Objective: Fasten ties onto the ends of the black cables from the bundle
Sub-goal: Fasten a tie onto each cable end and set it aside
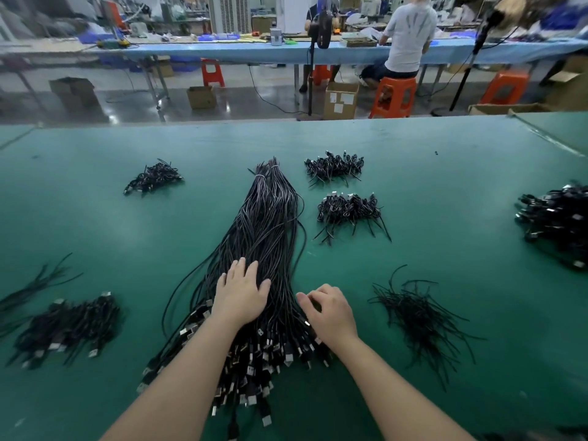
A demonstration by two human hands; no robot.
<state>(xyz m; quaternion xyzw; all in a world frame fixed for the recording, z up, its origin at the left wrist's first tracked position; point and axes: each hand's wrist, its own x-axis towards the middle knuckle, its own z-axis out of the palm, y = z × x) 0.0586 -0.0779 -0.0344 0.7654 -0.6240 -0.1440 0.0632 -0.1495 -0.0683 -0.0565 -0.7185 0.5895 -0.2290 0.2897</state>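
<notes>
My forearms [191,370] reach in from the bottom edge, over the plug ends of the big cable bundle [270,224] lying down the middle of the green table [445,173]. My left hand [240,296] presses flat on the bundle, fingers spread and holding nothing. My right hand [329,310] curls at its right edge; whether it pinches a cable I cannot tell, and the loose ties [420,316] lie just to the right.

Beyond my green bench [445,186] I see orange stools [393,97], cardboard boxes [340,100], a fan [323,27], and a seated person [407,36] at a blue table [222,52].
</notes>
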